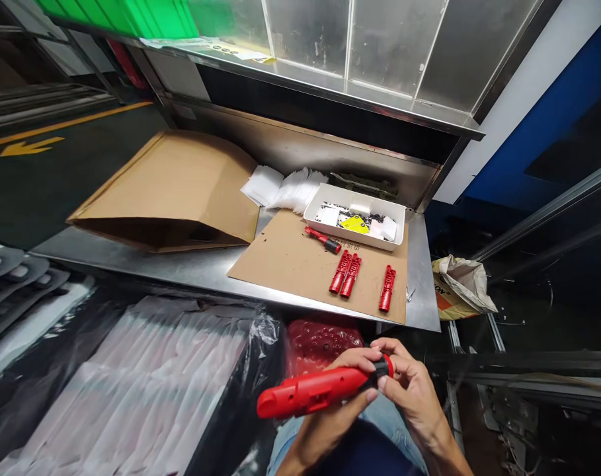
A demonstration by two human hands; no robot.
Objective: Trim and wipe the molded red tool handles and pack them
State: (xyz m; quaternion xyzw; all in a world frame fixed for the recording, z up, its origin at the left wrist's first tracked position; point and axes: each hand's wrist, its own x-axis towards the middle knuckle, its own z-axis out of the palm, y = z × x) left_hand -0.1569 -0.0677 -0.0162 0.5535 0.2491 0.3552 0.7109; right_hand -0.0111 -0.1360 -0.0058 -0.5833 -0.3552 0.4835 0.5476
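I hold a red plastic handle [310, 391] over my lap, below the table's front edge. My left hand [330, 416] is wrapped round its body from beneath. My right hand [412, 387] pinches the black ring at its right end. On a brown cardboard sheet [290, 261] on the steel table lie a pair of red handle shells [346, 272] side by side, a third red shell [387, 288] to their right, and a red screwdriver [322, 240] with a black tip.
A white tray [320, 201] of small parts and a yellow label stands behind the cardboard sheet. White bags [285, 187] lie to its left, beside a large folded cardboard box [171, 192]. A clear bag of red parts [320, 344] sits below the table. Plastic-wrapped stacks [131, 383] fill the lower left.
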